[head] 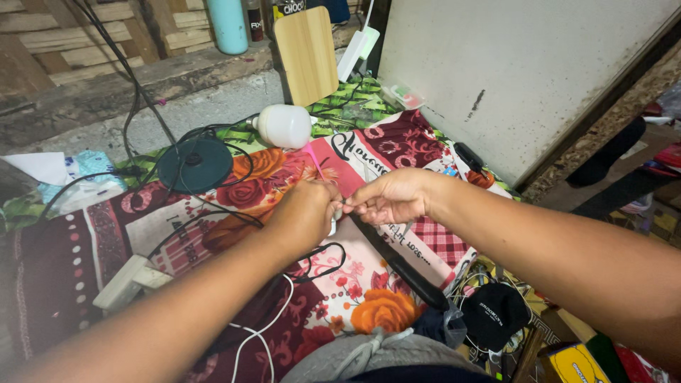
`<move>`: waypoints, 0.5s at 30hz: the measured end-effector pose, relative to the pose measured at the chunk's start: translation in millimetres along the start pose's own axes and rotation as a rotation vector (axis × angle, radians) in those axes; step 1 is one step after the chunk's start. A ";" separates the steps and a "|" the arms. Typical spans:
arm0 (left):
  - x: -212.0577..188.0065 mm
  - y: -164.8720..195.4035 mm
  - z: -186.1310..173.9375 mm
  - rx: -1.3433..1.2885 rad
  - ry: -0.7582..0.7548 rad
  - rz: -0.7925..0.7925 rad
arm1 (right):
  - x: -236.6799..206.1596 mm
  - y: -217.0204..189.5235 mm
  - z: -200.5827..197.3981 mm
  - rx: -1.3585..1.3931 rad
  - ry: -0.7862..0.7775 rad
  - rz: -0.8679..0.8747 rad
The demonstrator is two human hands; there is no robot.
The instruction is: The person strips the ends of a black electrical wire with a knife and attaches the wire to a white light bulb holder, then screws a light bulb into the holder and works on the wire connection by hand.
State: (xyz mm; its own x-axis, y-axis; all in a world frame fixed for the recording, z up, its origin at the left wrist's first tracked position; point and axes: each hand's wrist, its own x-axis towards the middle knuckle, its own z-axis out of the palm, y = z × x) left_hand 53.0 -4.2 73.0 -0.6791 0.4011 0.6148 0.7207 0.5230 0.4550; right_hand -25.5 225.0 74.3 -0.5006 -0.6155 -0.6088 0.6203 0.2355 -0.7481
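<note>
Over the flowered cloth (369, 305), at the middle of the view, the left hand (306, 213) and the right hand (391, 197) are brought together until the fingertips nearly meet. A small pale part (333, 224) is pinched between them; its shape cannot be made out, as most of it is hidden by the fingers. Both hands are curled nearly shut around it, thumbs pressed toward forefingers in a fine pinch.

Judged from the grip, the part is light and small, easily dropped, and best taken by the fingertips at its two ends rather than in the palm. Little force seems called for; a hard squeeze could let it slip out sideways.

Below the hands a long black strip (401, 266) is laid slanting across the cloth, and a thin black cable (319, 264) is looped just beside the left wrist, with a white cable (264, 333) trailing lower down. Whether either cable is joined to the pinched part cannot be told.

Farther back a white bulb (285, 126) is lying on its side, near a round dark green base (195, 164), and a wooden board (307, 55) is propped upright beyond it.
</note>
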 end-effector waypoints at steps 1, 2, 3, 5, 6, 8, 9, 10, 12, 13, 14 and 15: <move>2.7 -2.9 1.6 0.005 -0.035 -0.049 | -0.2 1.5 3.5 -0.043 0.038 -0.036; 6.8 -5.5 3.6 0.009 -0.069 -0.098 | -0.4 4.1 8.5 -0.109 0.081 -0.116; 10.4 -8.6 4.9 0.015 -0.102 -0.147 | -0.6 7.8 14.5 -0.176 0.123 -0.197; 15.8 -15.0 5.0 0.017 -0.143 -0.197 | -3.6 11.6 26.6 -0.389 0.166 -0.386; 17.5 -17.3 5.5 0.016 -0.165 -0.221 | -6.8 12.4 32.5 -0.536 0.167 -0.492; 19.9 -21.6 6.9 0.032 -0.209 -0.217 | -16.6 13.7 42.6 -0.834 0.246 -0.611; 19.4 -23.3 7.4 0.040 -0.231 -0.217 | -25.2 16.6 47.1 -0.984 0.324 -0.620; 18.9 -25.0 7.4 -0.013 -0.248 -0.181 | -31.8 17.3 51.9 -1.135 0.401 -0.627; 18.4 -27.4 8.2 -0.117 -0.282 -0.108 | -40.2 14.6 60.2 -1.341 0.361 -0.795; 16.9 -27.3 9.5 -0.171 -0.332 -0.190 | -44.3 13.4 63.5 -1.443 0.337 -0.879; 14.8 -26.8 10.7 -0.225 -0.383 -0.271 | -48.5 12.4 66.1 -1.466 0.285 -0.930; 13.9 -26.1 12.4 -0.277 -0.434 -0.351 | -53.2 11.6 67.1 -1.487 0.233 -0.982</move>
State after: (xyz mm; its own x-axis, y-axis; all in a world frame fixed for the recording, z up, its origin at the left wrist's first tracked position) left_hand 23.0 -3.0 61.8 -0.8349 0.5399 0.1068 0.4137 0.4876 0.7688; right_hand 48.9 210.0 115.8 -0.4612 -0.8555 0.2355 -0.8664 0.3769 -0.3276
